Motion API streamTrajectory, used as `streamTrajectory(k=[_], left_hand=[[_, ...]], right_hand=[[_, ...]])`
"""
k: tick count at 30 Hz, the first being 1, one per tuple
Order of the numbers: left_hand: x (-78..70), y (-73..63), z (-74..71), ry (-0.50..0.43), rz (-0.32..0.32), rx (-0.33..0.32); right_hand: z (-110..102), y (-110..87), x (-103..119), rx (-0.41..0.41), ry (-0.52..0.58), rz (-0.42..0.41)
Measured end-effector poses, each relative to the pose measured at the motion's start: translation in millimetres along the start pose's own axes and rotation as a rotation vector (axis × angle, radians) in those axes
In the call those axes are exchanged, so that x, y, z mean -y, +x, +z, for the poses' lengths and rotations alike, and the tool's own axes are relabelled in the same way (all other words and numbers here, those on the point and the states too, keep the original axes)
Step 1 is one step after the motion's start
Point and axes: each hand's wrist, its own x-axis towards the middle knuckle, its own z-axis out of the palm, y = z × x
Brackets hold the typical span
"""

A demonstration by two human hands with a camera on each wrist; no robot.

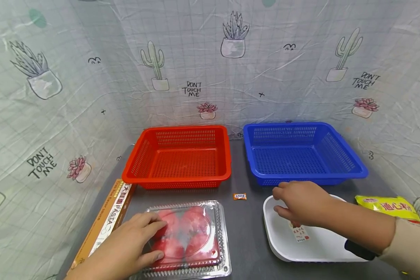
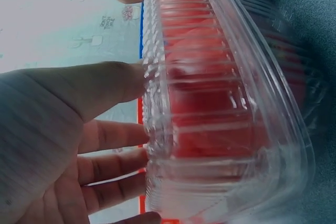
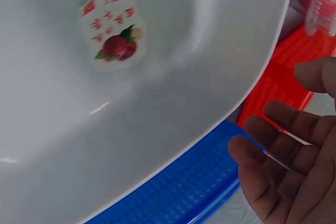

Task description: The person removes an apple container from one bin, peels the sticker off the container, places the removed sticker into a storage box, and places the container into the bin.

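Observation:
My left hand [image 1: 131, 241] rests on the lid of a clear plastic clamshell box [image 1: 223, 233], its fingers spread over the left part. Round red fruits [image 1: 197, 225] show through the lid. In the left wrist view, the fingertips touch the box's ribbed top, and nothing is gripped. My right hand [image 1: 302, 202] hovers over the far left part of a white basin [image 1: 327, 249]. Its fingers are loosely bent, holding nothing, as the right wrist view shows. Inside the basin lies a white sticker or card [image 3: 113, 24] printed with red fruit and red characters.
A red plastic basket [image 1: 176, 181] stands at the back left, a blue basket [image 1: 306, 177] at the back right. Between them, nearer me, lies a small orange wrapped candy [image 1: 239, 196]. A long pasta box [image 1: 106, 221] lies left, a yellow packet [image 1: 388, 206] right.

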Motion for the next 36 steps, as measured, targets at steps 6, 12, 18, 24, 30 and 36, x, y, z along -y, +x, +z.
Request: streamTrajectory(k=[6,12,18,24,30,36], left_hand=[[1.9,-3.4,1.2,-0.027,-0.018,-0.012],[4.9,-5.3,2.0,-0.049,-0.008,-0.033],[6.6,-6.6,4.3,-0.023,0.003,-0.098],[6.1,-7.0,8.6,-0.017,-0.009,-0.201],[8.9,-8.4,12.0,-0.048,-0.062,-0.259],[10.1,-9.4,15.8,-0.091,-0.121,-0.283]], right_hand=[[-7.5,6.5,17.6,-0.063,0.06,0.011],[-10.5,13.1,31.4,-0.086,0.113,0.035],[-10.7,21.9,44.2,-0.07,0.188,0.076],[-4.8,28.9,58.4,-0.083,0.318,0.104],[6.6,34.3,69.6,-0.1,0.422,0.153],[15.3,40.9,76.6,-0.107,0.531,0.205]])
